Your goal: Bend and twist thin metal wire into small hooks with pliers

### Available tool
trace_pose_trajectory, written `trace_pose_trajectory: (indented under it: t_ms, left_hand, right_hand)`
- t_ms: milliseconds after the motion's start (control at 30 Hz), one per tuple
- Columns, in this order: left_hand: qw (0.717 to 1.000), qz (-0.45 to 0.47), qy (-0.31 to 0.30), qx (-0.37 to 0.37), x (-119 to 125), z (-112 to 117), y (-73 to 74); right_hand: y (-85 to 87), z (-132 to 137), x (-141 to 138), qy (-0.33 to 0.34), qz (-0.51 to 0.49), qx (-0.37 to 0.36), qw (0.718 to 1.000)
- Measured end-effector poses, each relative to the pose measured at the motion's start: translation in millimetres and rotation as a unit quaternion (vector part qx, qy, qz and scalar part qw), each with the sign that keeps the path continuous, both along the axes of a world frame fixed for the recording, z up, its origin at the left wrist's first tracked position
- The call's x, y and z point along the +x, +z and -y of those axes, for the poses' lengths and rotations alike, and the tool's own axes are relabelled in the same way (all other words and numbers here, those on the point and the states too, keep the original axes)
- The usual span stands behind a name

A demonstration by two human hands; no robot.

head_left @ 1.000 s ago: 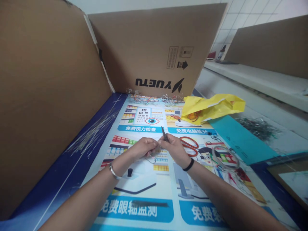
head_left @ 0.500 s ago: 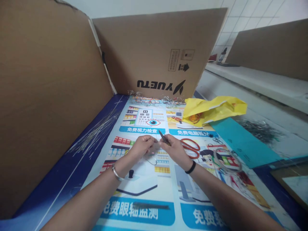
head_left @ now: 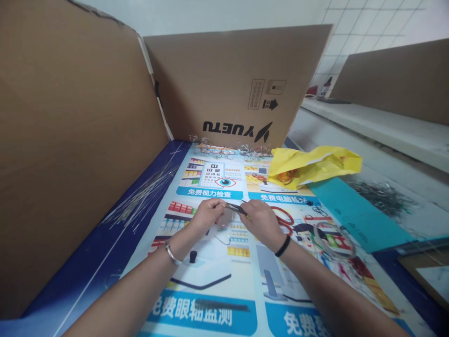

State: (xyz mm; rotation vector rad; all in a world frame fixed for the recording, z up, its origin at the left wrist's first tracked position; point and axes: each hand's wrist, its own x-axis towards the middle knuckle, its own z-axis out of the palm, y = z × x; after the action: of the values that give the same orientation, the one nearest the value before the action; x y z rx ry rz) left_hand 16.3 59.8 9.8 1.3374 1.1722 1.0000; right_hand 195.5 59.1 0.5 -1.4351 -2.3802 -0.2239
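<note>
Dark hand tool [head_left: 236, 208], nearer the wearer than the yellow bag [head_left: 324, 161] and left of it.
The right hand [head_left: 262, 222] has its fingers wrapped round the tool; the left hand [head_left: 209, 214] has its fingers pinching thin wire [head_left: 228, 242], also left of the bag.

Dark metal tool [head_left: 237, 208] in R hand [head_left: 261, 221], dullish; bracelet [head_left: 171, 254] just behind L hand [head_left: 209, 214] smooth, shiny metal. Wire [head_left: 222, 243] by L hand looks like glossy metal. Scissor handles [head_left: 285, 222] right of R hand = smooth plastic, cardbd panel [head_left: 224, 79] beyond both hands matt, yellow bag [head_left: 326, 161] beyond R hand crinkled, paper or plastic unclear
</note>
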Motion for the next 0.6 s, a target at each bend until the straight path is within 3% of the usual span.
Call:
trace_pose_trajectory:
  t_ms: [233, 600]
  left_hand:
    - [0.999, -0.037, -0.008, 0.019, -2.3, -3.6, -6.1]
    - [0.999, -0.047, -0.012, 0.019, -1.7, -2.1, -0.8]
  right_hand:
    - [1.9, -0.5, 2.1, 0.018, 0.002, 0.006, 1.000]
    - [2.1, -0.5, 2.9, 0.028, 0.008, -0.003, 1.000]
